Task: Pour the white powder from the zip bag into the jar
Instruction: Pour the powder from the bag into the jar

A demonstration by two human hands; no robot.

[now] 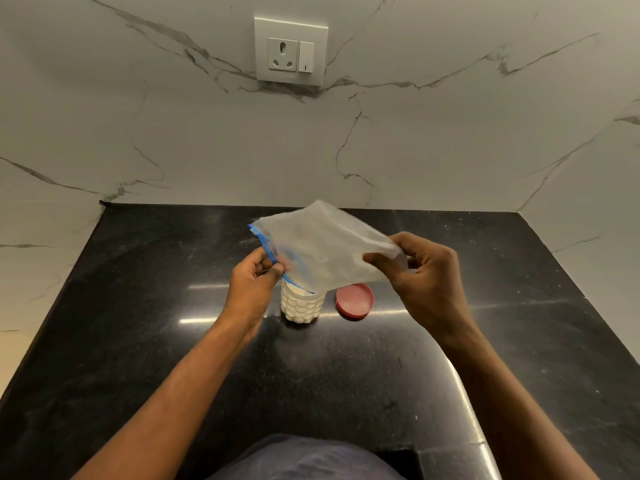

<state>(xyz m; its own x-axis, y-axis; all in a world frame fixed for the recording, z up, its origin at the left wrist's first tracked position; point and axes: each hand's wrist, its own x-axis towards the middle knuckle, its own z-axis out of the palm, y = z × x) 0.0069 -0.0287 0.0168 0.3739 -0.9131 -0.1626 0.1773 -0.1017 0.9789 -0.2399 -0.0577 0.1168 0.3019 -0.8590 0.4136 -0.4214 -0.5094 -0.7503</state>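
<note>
Tilting the zip bag (322, 247) mouth-down over the open jar (302, 304), the left hand (251, 289) pinches its blue zip edge just above the rim while the right hand (427, 275) pinches the raised bottom corner.

a glossy black stone table (450, 271) meets white grey-veined marble walls (173, 133); a white socket and switch plate (291, 50) sits high.

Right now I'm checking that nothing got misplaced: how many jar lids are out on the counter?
1: a red lid lies flat on the black counter, just right of the jar, partly under the zip bag.
</note>
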